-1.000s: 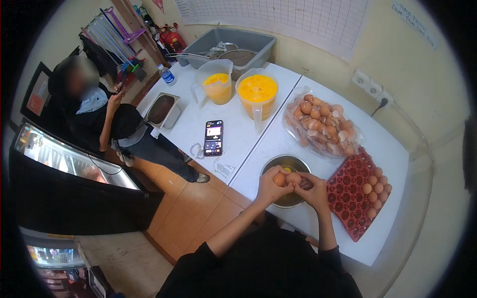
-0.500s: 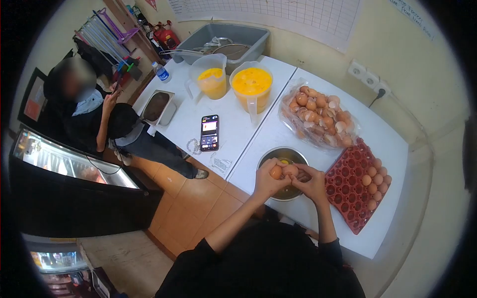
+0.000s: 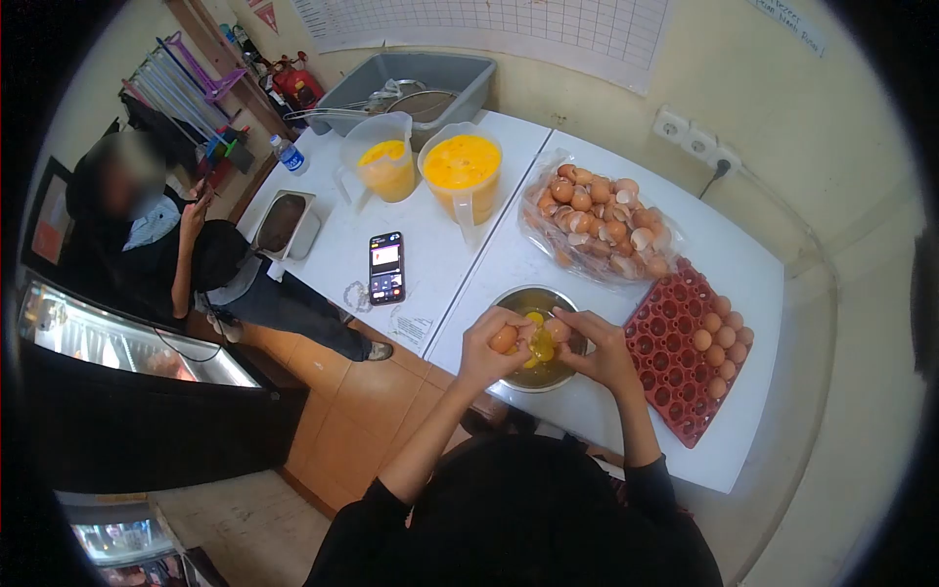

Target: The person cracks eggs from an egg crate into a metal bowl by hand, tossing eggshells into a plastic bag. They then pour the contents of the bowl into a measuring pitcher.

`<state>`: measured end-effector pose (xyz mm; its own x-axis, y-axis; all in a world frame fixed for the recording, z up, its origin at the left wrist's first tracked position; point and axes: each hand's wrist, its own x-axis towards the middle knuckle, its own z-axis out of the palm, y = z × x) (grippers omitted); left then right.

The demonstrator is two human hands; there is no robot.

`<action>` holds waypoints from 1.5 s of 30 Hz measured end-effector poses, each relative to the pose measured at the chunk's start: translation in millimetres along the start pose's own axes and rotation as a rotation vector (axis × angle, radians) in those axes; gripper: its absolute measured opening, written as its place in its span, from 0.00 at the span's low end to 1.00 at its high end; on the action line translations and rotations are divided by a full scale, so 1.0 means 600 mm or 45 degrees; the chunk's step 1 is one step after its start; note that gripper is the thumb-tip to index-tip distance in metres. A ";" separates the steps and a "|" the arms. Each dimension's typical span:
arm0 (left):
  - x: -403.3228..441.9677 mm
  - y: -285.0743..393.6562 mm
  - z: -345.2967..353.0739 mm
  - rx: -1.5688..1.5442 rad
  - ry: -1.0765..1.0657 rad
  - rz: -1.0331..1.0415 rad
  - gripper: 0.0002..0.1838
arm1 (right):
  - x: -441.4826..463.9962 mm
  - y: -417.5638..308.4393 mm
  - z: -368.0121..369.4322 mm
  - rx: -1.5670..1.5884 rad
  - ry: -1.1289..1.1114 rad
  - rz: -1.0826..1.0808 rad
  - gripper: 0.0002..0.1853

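Note:
Over a steel bowl (image 3: 561, 296), my two hands hold a cracked egg pulled apart. My left hand (image 3: 485, 350) is closed round a brown egg (image 3: 504, 338), with part of the cracked shell beside it at the fingertips. Between thumb and fingers, my right hand (image 3: 604, 354) pinches the other shell piece (image 3: 558, 331). Raw egg (image 3: 542, 343) hangs between the shell parts, and yolk shows in the bowl below. Right of the bowl lies a red egg tray (image 3: 669, 342), with several whole eggs (image 3: 725, 338) along its right side.
Behind the bowl sits a plastic bag of eggshells (image 3: 599, 220). Two jugs of beaten egg (image 3: 462, 164), a phone (image 3: 386, 269), a metal pan (image 3: 305, 235), a water bottle (image 3: 288, 155) and a grey tub (image 3: 469, 83) stand further left. Another person (image 3: 147, 230) holds a phone at the left.
The egg between my hands has split, and its contents now spill toward the bowl. My right hand has moved away from my left. The whole view has shifted slightly.

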<state>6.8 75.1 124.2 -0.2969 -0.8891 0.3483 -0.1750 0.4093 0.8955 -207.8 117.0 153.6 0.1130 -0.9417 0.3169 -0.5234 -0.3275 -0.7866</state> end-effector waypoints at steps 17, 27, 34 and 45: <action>-0.006 0.006 -0.002 -0.120 0.095 -0.239 0.15 | -0.006 0.009 0.023 0.391 0.117 0.449 0.24; 0.019 0.031 0.036 -0.077 0.030 -0.090 0.17 | 0.006 0.011 0.044 1.052 0.039 0.594 0.25; 0.049 0.046 0.046 -0.059 0.139 -0.097 0.18 | 0.093 0.058 -0.007 0.608 0.213 0.499 0.22; 0.026 -0.002 0.049 -0.046 0.280 -0.246 0.10 | 0.225 0.161 -0.033 -0.742 0.489 -0.065 0.27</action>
<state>-25.0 66.5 120.3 -0.0499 -0.9746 0.2184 -0.1740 0.2239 0.9590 -259.8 -40.2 130.5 -0.1005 -0.7973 0.5952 -0.9051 -0.1751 -0.3874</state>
